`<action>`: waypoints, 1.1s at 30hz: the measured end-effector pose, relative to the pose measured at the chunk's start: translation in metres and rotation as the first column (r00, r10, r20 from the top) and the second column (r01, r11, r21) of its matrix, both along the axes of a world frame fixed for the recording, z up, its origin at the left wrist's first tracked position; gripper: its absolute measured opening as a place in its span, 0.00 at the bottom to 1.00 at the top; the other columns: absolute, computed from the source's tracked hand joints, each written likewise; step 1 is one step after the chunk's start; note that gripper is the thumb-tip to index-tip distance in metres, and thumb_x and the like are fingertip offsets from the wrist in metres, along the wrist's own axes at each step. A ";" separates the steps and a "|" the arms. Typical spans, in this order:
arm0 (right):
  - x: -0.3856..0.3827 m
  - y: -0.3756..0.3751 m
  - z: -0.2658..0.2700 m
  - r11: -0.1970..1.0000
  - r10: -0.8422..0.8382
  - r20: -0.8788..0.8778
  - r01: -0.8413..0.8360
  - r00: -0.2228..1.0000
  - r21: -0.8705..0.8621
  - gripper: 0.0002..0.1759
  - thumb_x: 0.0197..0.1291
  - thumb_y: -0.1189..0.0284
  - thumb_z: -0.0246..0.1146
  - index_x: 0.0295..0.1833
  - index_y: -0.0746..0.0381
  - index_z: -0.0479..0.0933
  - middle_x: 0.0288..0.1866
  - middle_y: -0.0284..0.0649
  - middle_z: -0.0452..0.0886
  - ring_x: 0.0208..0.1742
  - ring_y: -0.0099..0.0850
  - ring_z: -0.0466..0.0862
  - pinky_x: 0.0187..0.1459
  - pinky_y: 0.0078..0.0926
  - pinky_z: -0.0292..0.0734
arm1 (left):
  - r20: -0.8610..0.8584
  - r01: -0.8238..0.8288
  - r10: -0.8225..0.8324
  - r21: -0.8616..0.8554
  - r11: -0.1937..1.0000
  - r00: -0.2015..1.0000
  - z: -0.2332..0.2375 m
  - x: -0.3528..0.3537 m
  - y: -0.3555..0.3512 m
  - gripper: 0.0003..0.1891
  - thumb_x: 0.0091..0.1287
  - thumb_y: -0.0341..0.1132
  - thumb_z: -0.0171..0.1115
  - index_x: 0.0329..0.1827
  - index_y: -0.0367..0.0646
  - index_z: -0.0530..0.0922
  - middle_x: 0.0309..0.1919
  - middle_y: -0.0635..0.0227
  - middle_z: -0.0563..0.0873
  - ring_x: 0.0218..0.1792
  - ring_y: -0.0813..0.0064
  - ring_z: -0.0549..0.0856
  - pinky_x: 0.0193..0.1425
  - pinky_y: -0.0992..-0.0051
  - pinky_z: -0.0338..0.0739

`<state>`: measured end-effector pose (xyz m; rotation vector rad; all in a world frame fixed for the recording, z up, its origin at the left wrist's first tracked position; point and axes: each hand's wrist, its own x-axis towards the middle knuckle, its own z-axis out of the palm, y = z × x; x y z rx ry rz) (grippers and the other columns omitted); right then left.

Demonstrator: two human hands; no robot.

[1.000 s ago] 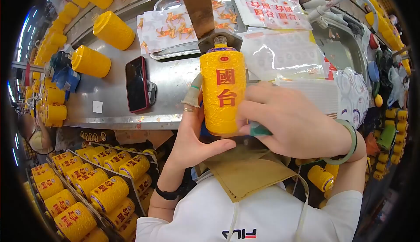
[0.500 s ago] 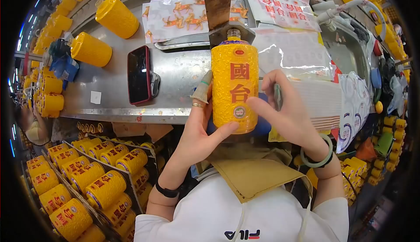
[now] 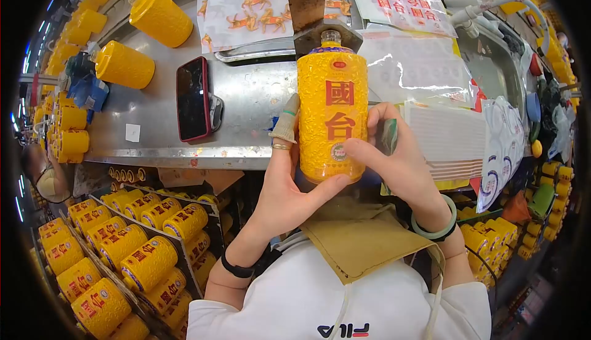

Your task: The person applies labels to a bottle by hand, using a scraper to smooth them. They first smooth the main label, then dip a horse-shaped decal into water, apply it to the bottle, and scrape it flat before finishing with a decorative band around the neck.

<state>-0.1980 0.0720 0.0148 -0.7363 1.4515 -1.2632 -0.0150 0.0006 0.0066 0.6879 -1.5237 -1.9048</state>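
Note:
A yellow textured bottle [image 3: 332, 115] with red characters and a clear glass neck stands in front of me, its neck at a metal bracket [image 3: 338, 37]. My left hand [image 3: 289, 180] grips its left side and lower edge, with a pale cover on one finger. My right hand [image 3: 397, 164] closes on the right side, its thumb beside the round seal sticker [image 3: 338, 152] near the base. Among the bent right fingers shows a small dark-green piece [image 3: 389, 136] whose kind I cannot make out.
On the steel bench lie a phone [image 3: 193, 100], sheets of golden horse figures [image 3: 246, 20], red-character sheets [image 3: 400, 4] and a stack of white strips [image 3: 443, 140]. Two yellow bottles [image 3: 160, 17] stand at the left. Crates of yellow bottles [image 3: 148, 263] sit below left.
My right hand has moved left, and its fingers now touch the bottle's side, with the thumb by the seal. The bottle sits slightly higher in view, still in my left hand.

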 end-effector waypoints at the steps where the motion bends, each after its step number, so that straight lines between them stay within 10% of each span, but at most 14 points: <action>1: 0.000 0.000 0.000 1.000 0.003 -0.007 -0.003 1.000 -0.005 0.21 0.63 0.69 0.77 0.49 0.60 0.69 0.39 0.27 0.72 0.39 0.17 0.70 0.42 0.19 0.70 | 0.001 0.000 0.000 0.001 1.000 1.000 0.000 -0.001 0.001 0.53 0.65 0.24 0.74 0.87 0.36 0.45 0.78 0.56 0.67 0.79 0.64 0.69 0.82 0.62 0.64; 33: -0.002 0.001 -0.004 0.999 0.002 0.019 -0.001 1.000 -0.037 0.21 0.63 0.70 0.77 0.50 0.60 0.70 0.39 0.27 0.70 0.39 0.18 0.70 0.43 0.19 0.70 | 0.012 0.025 -0.025 -0.001 1.000 1.000 -0.002 0.001 0.002 0.54 0.66 0.21 0.69 0.89 0.39 0.40 0.84 0.56 0.58 0.82 0.62 0.63 0.84 0.60 0.59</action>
